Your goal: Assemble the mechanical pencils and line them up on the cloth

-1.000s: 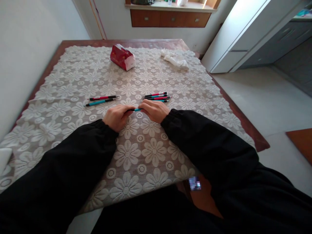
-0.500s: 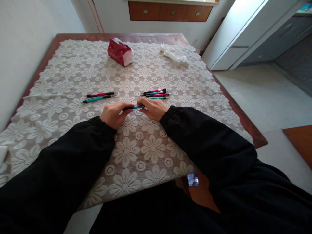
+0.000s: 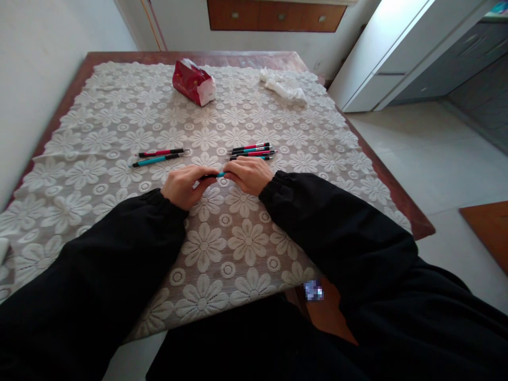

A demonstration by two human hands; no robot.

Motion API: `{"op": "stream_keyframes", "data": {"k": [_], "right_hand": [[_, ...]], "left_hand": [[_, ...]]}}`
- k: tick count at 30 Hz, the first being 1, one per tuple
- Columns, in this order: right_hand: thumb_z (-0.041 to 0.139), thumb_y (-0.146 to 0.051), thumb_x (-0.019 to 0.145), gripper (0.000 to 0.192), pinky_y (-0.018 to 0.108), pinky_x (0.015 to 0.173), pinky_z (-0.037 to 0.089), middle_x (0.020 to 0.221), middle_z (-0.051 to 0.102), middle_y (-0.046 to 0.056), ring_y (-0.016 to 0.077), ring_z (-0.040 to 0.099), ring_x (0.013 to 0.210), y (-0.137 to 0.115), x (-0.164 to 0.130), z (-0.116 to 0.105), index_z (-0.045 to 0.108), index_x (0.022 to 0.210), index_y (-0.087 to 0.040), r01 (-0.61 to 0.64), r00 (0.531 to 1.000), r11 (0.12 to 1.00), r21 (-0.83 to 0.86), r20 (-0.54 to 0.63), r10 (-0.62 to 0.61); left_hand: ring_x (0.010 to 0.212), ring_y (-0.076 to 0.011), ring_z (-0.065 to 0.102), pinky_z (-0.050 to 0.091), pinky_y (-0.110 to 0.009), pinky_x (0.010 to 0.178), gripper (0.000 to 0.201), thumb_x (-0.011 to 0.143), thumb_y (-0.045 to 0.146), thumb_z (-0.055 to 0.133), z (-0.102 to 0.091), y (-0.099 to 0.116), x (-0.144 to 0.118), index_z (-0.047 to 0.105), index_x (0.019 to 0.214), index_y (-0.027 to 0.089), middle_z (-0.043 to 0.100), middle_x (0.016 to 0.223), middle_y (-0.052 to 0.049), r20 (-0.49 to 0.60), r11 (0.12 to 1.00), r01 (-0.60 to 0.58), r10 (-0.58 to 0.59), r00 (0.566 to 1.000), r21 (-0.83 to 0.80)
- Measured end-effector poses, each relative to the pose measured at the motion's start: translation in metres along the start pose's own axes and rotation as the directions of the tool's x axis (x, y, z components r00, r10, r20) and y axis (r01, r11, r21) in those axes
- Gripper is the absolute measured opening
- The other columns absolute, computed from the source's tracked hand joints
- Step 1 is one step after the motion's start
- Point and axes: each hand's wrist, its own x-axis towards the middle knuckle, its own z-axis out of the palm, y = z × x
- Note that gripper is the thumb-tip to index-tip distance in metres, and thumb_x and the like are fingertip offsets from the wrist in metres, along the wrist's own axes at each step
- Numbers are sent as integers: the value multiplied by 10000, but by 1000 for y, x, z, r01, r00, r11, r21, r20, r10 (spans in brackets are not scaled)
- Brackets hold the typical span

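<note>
Holding: both hands meet over the near middle of the lace tablecloth point(image 3: 119, 137), gripping one teal pen point(image 3: 219, 174) between them, pen lying roughly level, crosswise to the view.
Left hand point(image 3: 183, 185): curled around the dark end of the teal pen, fingertips pinched on the barrel; knuckles up, heel of hand low to the cloth.
Right hand point(image 3: 248, 175): fingers closed on the other end of the same pen, thumb side turned toward the left hand; only a short teal stretch shows in the gap between the two hands.
Pen detail: too small to tell whether it is in one piece or parted at the middle.
Left pair point(image 3: 159, 157): two pens, one red, one teal, lying side by side on the cloth, apart from the hands.
Right cluster point(image 3: 252, 151): several red and teal pens bunched just beyond the right hand, not touched.
Progress, as a judgement: one pen in hand, two set aside left, a bunch waiting right; likely early to midway, most of the pens yet to be handled.
Far end: red tissue pack point(image 3: 193, 82) and crumpled white tissue point(image 3: 283, 87), well apart from the pens.
Table point(image 3: 198, 55): dark wood edge showing around the cloth.
</note>
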Motion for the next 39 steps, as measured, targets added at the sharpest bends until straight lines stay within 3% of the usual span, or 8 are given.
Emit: {"op": "stream_keyframes", "data": {"k": [5,10,14,19,24,29,34,39], "right_hand": [[396,-489,1069,417,295,747,347,982,703,80,171,577,857,-1,1,-2,633,1121,-149,17,999,1000,5,-28,-17],[269,-448,1102,508,315,726,308,873,704,66,168,557,797,-2,1,-2,666,980,-156,12,1000,996,-92,7,-12],[315,-531,1080,517,313,729,302,910,713,74,173,559,819,-3,1,-3,663,1062,-149,30,1000,994,-108,-1,-30],[261,-458,1103,523,331,726,270,826,701,53,170,534,776,-4,1,-5,667,948,-167,20,999,988,-152,41,-14],[367,-529,1068,460,329,744,290,960,714,76,191,543,845,-3,2,-5,641,1097,-161,65,998,988,-137,10,-64],[335,-449,1089,442,353,759,283,891,707,69,198,526,835,-3,2,-5,659,970,-172,56,998,983,-177,39,-50],[376,-486,1072,421,353,771,287,932,713,76,201,525,841,-3,2,-5,654,1063,-170,69,998,987,-147,3,-70],[293,-483,1090,510,355,768,273,820,693,59,184,503,781,-4,2,-6,668,939,-173,55,998,982,-179,43,-48]], "left_hand": [[776,-157,727,587,-271,762,245,966,357,595,-1,1,1,762,1045,196,797,977,-49,-6,1000,1,-1,1000,3],[757,-153,721,583,-265,749,245,963,369,604,-1,1,2,767,1025,196,797,942,-45,10,1000,-21,21,1000,0],[759,-154,719,585,-272,755,228,960,350,611,-1,1,1,771,1018,198,797,946,-46,-14,1000,0,0,1000,9],[751,-158,716,584,-281,749,237,961,364,613,0,1,1,775,1019,201,794,928,-45,4,1000,-15,15,1000,-3],[725,-146,703,571,-266,723,231,959,364,621,1,0,0,771,1005,194,789,920,-45,-34,1000,4,-4,999,8],[750,-153,709,573,-268,736,240,965,370,602,-1,2,1,772,1003,205,790,922,-45,1,1000,4,-4,1000,-3],[752,-160,713,578,-283,734,240,960,380,601,-1,2,0,762,1001,206,790,933,-51,-10,999,35,-35,999,-1],[722,-154,706,572,-279,718,230,955,377,615,-1,3,0,767,994,208,791,907,-47,0,1000,13,-13,1000,-5]]}}
